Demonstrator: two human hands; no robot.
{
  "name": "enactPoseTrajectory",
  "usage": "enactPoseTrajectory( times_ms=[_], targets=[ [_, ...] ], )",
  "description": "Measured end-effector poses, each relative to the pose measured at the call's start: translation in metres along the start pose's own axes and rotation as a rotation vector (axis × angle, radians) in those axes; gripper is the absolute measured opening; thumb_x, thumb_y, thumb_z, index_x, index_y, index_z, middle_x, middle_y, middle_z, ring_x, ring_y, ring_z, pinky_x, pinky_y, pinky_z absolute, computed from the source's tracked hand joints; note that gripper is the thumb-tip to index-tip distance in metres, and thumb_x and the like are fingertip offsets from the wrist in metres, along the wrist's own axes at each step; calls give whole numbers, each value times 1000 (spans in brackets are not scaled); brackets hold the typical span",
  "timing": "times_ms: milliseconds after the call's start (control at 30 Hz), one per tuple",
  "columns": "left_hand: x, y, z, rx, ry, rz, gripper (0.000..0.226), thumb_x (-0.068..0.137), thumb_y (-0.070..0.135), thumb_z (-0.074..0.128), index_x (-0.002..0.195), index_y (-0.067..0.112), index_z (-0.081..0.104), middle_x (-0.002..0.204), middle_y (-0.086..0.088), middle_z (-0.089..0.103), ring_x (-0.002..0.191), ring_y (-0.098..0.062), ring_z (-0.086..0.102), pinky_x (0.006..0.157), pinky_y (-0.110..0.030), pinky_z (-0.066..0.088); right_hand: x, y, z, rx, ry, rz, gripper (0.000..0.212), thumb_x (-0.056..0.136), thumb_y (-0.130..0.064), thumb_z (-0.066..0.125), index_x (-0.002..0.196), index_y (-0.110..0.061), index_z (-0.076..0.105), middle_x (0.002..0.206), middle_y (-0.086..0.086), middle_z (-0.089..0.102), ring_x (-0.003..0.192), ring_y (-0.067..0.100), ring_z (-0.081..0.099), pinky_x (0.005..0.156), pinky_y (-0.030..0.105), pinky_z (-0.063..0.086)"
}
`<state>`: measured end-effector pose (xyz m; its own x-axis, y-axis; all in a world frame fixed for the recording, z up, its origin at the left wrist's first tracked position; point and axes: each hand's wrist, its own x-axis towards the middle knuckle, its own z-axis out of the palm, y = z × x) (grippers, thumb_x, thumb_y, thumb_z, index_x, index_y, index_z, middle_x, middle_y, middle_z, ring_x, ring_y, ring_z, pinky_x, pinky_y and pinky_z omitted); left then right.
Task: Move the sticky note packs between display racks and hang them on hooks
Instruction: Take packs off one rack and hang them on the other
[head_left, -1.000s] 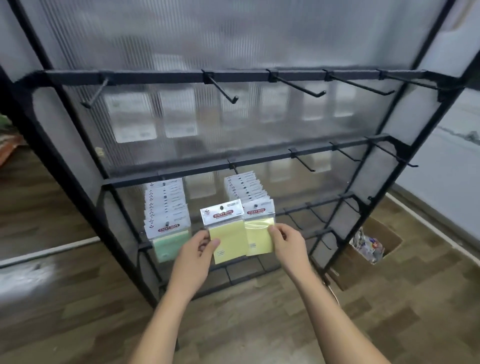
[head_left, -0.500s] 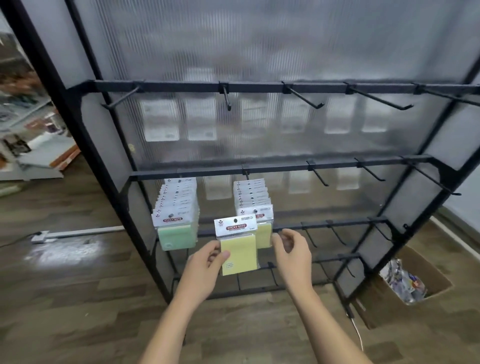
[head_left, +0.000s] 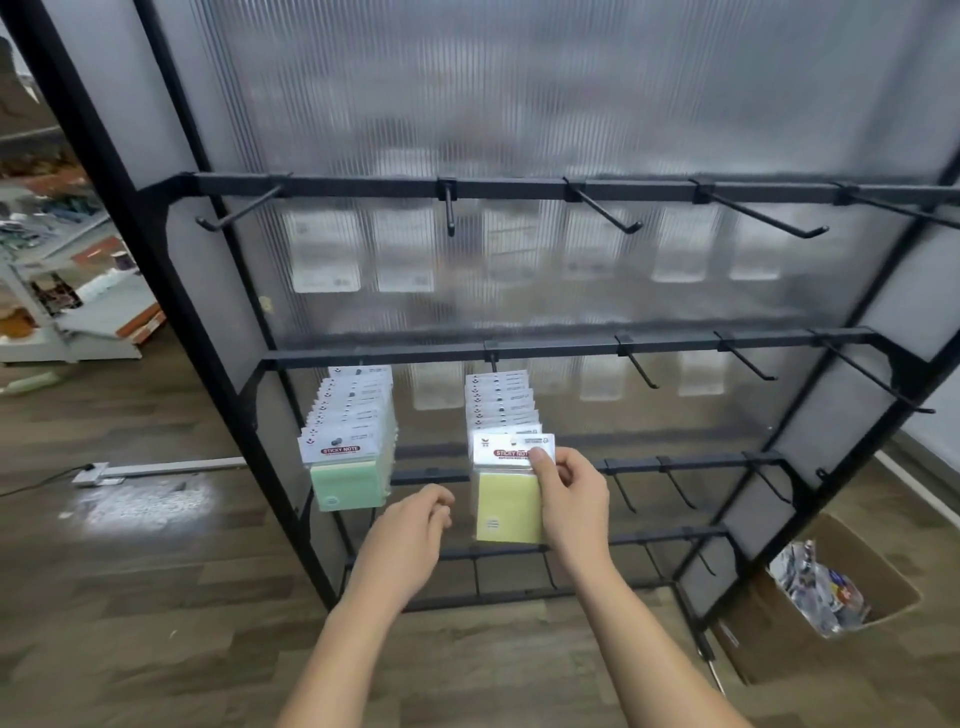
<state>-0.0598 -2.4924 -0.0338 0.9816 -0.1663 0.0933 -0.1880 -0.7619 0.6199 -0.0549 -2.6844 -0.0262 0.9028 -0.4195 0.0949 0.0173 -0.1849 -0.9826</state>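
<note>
- head view: right hand (head_left: 569, 499) pinches the white header card of a yellow sticky note pack (head_left: 511, 493) at the front of a hanging row on a black metal rack (head_left: 571, 344).
- left hand (head_left: 410, 535) loosely curled, holding nothing — just beside the pack.
- likely step: taking this pack off or seating it; next, slide its card hole along the hook.

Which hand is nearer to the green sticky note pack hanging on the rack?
The left hand: it hovers just below and right of the green pack, holding nothing. The right hand is farther right, pinching the yellow pack.

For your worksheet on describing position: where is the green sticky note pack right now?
The green sticky note pack hangs at the front of the rack's left-hand row, left of the yellow pack.
</note>
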Motion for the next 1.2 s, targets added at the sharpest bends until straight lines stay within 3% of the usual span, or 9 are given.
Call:
enactPoseTrajectory(
  times_ms=[167, 367, 533, 733, 833, 933, 1067, 1200],
  targets=[
    [8, -4, -7, 13, 36, -25, 14, 100, 30, 48, 110, 31, 58, 93, 20, 63, 85, -2, 60, 78, -31, 53, 16, -1, 8, -57, 41, 26, 26, 94, -33, 64, 75, -15, 63, 72, -1, 68, 64, 9, 57, 59, 25, 44],
    [3, -5, -5, 7, 21, -18, 10, 99, 31, 50, 102, 33, 59, 86, 22, 60, 79, 1, 57, 75, -26, 52, 14, 6, 19, -305, 99, -113, 25, 93, -35, 63, 75, -19, 58, 73, -6, 59, 67, 11, 55, 61, 32, 45],
    [1, -11, -5, 8, 9, -26, 12, 99, 32, 50, 103, 31, 61, 87, 20, 60, 81, 1, 57, 75, -26, 52, 16, 7, 22, -443, 167, -134, 23, 93, -39, 64, 84, -18, 60, 89, -8, 51, 77, 12, 52, 57, 24, 35],
    [-1, -22, -13, 50, 6, -38, 12, 98, 34, 49, 101, 32, 61, 84, 20, 58, 81, -2, 56, 77, -32, 52, 14, -6, 29, -453, 247, -164, 27, 88, -30, 71, 107, -24, 53, 103, -10, 50, 97, 10, 47, 76, 28, 41],
    [-6, -38, -25, 45, 20, -62, 10, 98, 34, 50, 101, 32, 60, 83, 19, 58, 80, -3, 55, 75, -30, 51, -5, -16, 50, -448, 266, -293, 27, 89, -23, 68, 113, -19, 56, 106, -7, 51, 99, 14, 50, 81, 31, 46],
    [-16, -68, -49, 36, 47, -108, 9, 97, 35, 52, 99, 33, 61, 79, 18, 55, 76, -2, 52, 71, -27, 48, -38, -35, 101, -378, 118, -482, 17, 90, -15, 64, 106, -16, 58, 99, -7, 53, 91, 13, 53, 77, 28, 47],
    [-39, -142, -101, 33, 100, -229, 5, 94, 33, 57, 93, 31, 61, 80, 16, 59, 76, -7, 57, 69, -30, 49, -83, -55, 195, -378, -287, -555, 9, 93, -19, 59, 101, -22, 61, 92, -11, 59, 83, 9, 57, 72, 27, 49],
    [-87, -239, -168, 18, 211, -430, 2, 89, 26, 64, 89, 23, 64, 80, 6, 68, 81, -18, 65, 73, -34, 52, -132, -70, 315, -578, -679, -593, 15, 96, -32, 55, 104, -22, 62, 98, -6, 64, 91, 14, 61, 78, 31, 51]
  ],
)
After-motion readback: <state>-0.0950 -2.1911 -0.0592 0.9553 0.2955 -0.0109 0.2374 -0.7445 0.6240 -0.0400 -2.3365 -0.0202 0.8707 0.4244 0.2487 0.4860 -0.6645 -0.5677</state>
